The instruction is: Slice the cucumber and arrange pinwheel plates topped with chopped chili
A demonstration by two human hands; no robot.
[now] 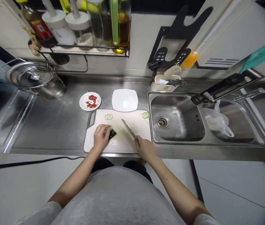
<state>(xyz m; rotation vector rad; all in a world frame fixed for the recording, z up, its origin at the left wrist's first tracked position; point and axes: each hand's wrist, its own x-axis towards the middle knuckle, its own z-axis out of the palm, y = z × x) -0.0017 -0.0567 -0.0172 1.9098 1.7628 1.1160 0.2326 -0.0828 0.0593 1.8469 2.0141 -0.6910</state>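
My right hand [145, 149] is wrapped round the handle of a knife [129, 127], its blade slanting up and left over the white cutting board [120, 149]. My left hand [101, 136] has its fingers curled over a dark green cucumber piece [112, 134], part of which is hidden under the fingers. A gap of bare board lies between the cucumber and the blade. Thin cucumber slices [109, 117] rest near the board's far left, and a pale green cucumber end [145, 115] is at its far right corner. Small wet bits dot the middle of the board.
Behind the board stand a small plate [83, 103] with chopped red pieces and a white square dish [124, 100]. A double sink [178, 118] adjoins on the right, holding a plastic bag [216, 121]. A lidded steel pot [52, 86] is at left, below a bottle rack [87, 50].
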